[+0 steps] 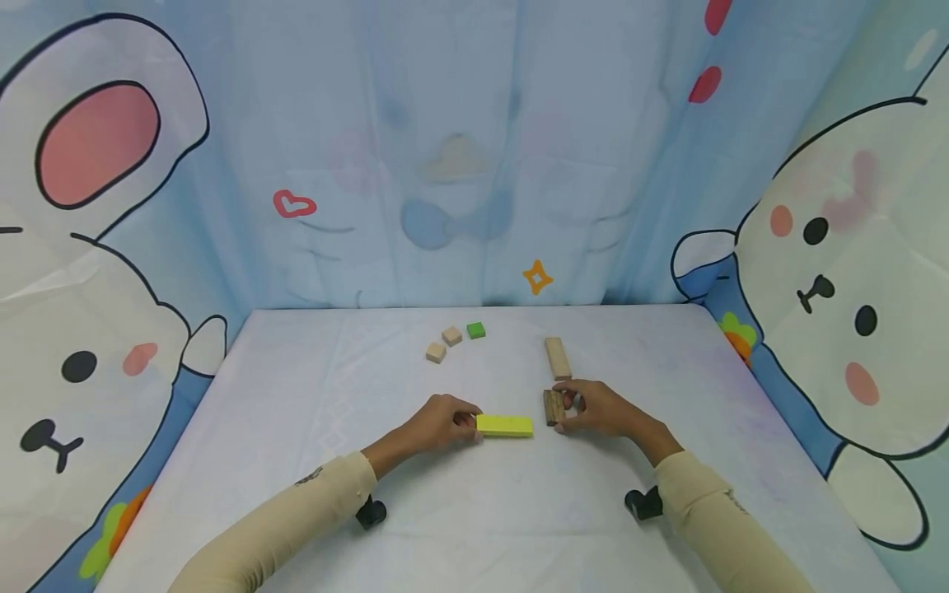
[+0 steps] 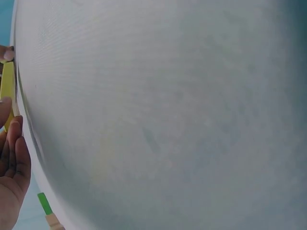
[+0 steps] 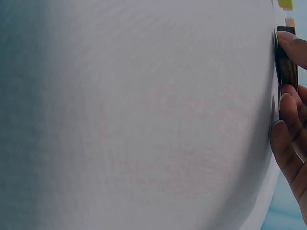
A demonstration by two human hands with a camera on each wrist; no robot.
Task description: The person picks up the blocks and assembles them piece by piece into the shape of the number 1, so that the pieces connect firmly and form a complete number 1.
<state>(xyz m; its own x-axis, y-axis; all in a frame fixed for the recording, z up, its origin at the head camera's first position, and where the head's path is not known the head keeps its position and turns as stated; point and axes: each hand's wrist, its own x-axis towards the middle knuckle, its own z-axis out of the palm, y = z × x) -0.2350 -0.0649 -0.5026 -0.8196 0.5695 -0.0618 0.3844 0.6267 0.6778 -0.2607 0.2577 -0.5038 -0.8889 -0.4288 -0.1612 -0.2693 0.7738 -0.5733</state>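
Note:
In the head view my left hand (image 1: 441,423) pinches the left end of a long yellow block (image 1: 504,427), which lies sideways over the white table. My right hand (image 1: 599,408) grips a short dark brown wooden block (image 1: 549,408) between thumb and fingers, just right of the yellow one, with a small gap between the two. The left wrist view has the yellow block (image 2: 7,88) at its left edge between thumb and fingers. At the right edge of the right wrist view, the thumb presses one end of the dark block (image 3: 287,67) and fingertips touch the other.
A pale wooden block (image 1: 558,358) lies lengthwise just beyond the dark one. Farther back, left of centre, are two small pale wooden blocks (image 1: 436,352) and a small green block (image 1: 476,330). A blue patterned curtain (image 1: 460,148) hangs behind the white table (image 1: 356,362).

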